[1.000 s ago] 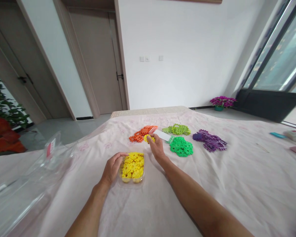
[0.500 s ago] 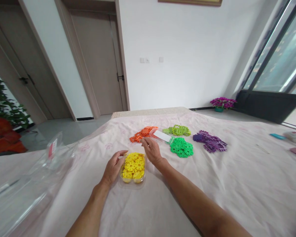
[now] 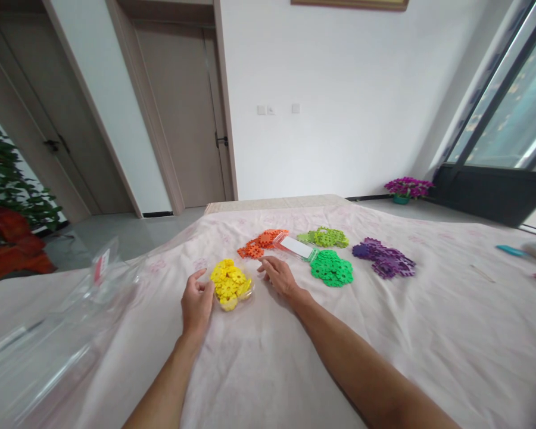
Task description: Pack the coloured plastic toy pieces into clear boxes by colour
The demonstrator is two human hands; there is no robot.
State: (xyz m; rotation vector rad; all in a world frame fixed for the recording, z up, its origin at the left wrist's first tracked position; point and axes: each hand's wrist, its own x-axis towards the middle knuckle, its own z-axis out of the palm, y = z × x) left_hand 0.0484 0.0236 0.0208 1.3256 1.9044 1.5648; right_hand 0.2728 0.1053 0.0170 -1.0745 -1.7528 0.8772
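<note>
A clear plastic box (image 3: 250,293) filled with yellow snowflake-shaped discs (image 3: 228,285) rests in front of me; it seems tipped, with the discs heaped toward its left side. My left hand (image 3: 197,302) is at the left of the heap, thumb and forefinger apart, its thumb close against the discs. Whether it touches the box I cannot tell. To the right of the box, my right hand (image 3: 279,277) hovers low over or rests on the cloth, fingers loosely stretched and holding nothing. Just beyond it lie orange discs (image 3: 264,239) and a clear case with a white label (image 3: 297,247).
Green discs (image 3: 332,268), lime discs (image 3: 325,236) and purple discs (image 3: 386,258) lie in piles to the right. A clear plastic bag (image 3: 58,333) covers the left side of the pink-white cloth (image 3: 259,375). A blue item (image 3: 511,250) sits at far right.
The box of yellow discs has shifted left and away from me and now looks tipped. My left hand has moved left with it; my right hand has lowered slightly, its fingers stretching out.
</note>
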